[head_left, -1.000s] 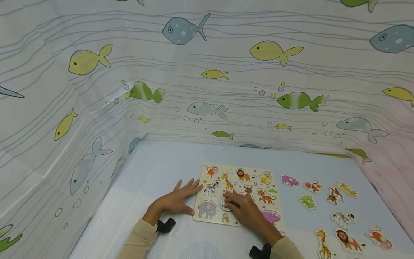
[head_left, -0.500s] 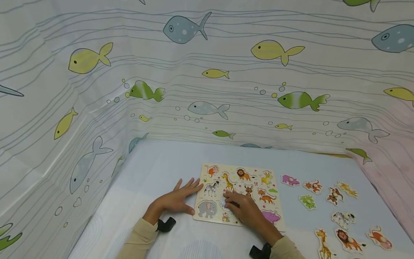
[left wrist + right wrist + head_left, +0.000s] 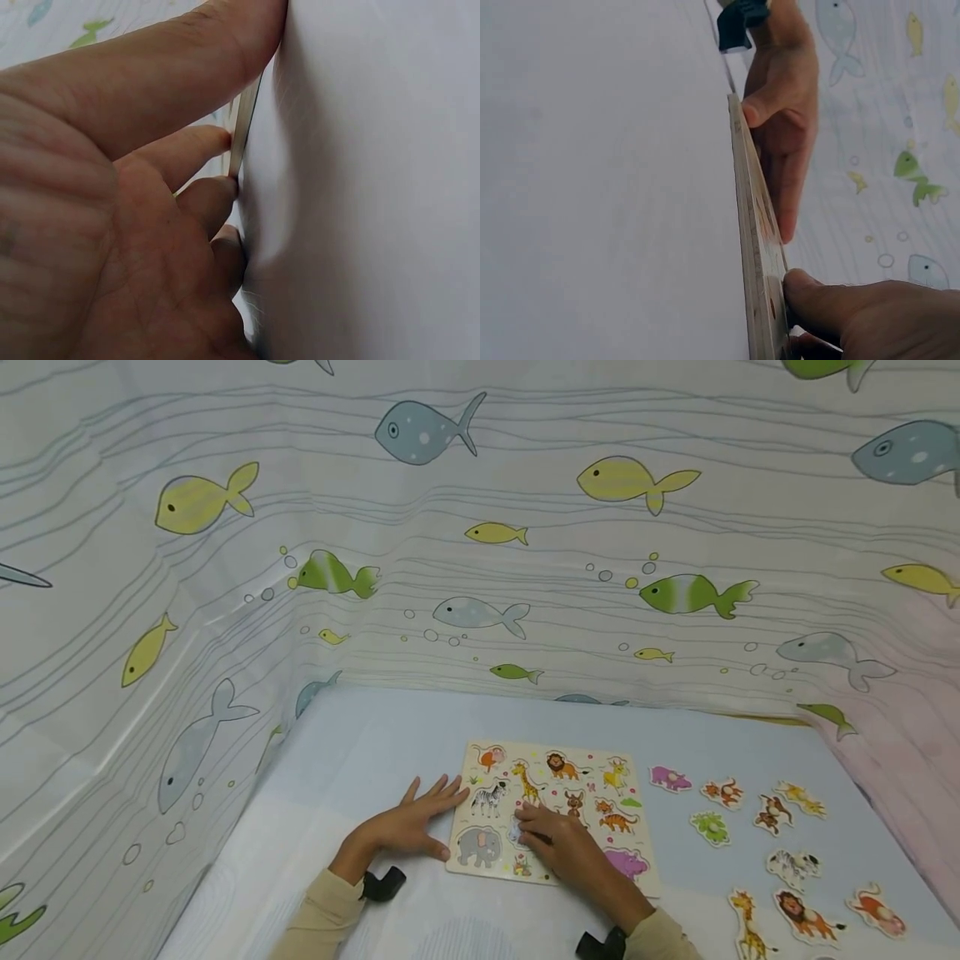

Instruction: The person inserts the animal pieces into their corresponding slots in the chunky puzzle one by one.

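Two bare hands at work on a picture board (image 3: 495, 871) lying flat on a pale bench (image 3: 360, 743). The right grip (image 3: 567, 849) has its fingers curled, thumb and forefinger pinching a pale piece (image 3: 513, 833) at the board's surface; the piece is mostly hidden beneath the fingers, and its animal cannot be told. The left grip (image 3: 405, 821) is spread, its fingertips and thumb touching the board's left edge. Between the two grips, on the board, lie an elephant (image 3: 480, 846) and a zebra picture (image 3: 489, 797); a lion picture (image 3: 562, 766) lies beyond the right grip. To the right of that grip, off the board, loose animal pieces are scattered: a pink hippo (image 3: 670, 779) and a green animal (image 3: 709, 828) nearer, a zebra piece (image 3: 793, 868), a lion piece (image 3: 806, 917) and a giraffe (image 3: 745, 922) farther out. Fish-patterned cloth (image 3: 555, 560) rises beyond both grips.
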Demonstrator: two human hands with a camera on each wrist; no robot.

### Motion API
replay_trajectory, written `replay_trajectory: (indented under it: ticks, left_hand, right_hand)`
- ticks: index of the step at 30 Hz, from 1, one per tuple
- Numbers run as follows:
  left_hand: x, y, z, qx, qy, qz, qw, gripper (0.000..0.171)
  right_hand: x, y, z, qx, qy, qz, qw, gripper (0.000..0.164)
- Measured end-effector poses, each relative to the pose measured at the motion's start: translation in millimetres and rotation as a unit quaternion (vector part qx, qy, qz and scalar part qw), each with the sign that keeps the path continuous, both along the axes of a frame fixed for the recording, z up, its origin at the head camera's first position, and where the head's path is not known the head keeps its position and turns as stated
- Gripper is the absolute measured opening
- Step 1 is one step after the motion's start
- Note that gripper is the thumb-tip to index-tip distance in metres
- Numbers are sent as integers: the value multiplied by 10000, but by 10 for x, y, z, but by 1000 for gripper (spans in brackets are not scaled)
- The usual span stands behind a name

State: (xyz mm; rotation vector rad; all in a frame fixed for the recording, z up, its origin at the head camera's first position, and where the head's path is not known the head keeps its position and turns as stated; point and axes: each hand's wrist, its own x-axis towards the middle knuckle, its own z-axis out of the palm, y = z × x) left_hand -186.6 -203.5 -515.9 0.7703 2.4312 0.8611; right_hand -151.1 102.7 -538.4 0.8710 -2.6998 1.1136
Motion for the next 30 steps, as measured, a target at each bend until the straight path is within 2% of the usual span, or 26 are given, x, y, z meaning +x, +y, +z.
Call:
replay_trajectory:
  ticks: [7,12,15,19,24,30]
  left_hand:
    - [-7,7,12,-12,53,-12,10000,103]
    - [2,0,4,2,23,-3,10000,103]
    - [5,-6,-11,37,19,16,10000,103]
    - [23,-22,-25,35,13,37,10000,103]
    - [18,-25,-12,34,36,40,10000,104]
    - [15,-12,-6,57,61,17,10000,104]
  right_hand:
    - [11,-5,2,3,-390,-226,9990,28]
    - [23,-11,8,-4,-520,-150,9985,34]
    - [35,5,64,-110,-613,-88,9980,39]
    - [54,75,221,-348,-833,-255,9956,40]
    - [19,348,406,-314,-818,-788,9930,39]
    - [-87,897,465,-301,-707,-1461,9863,38]
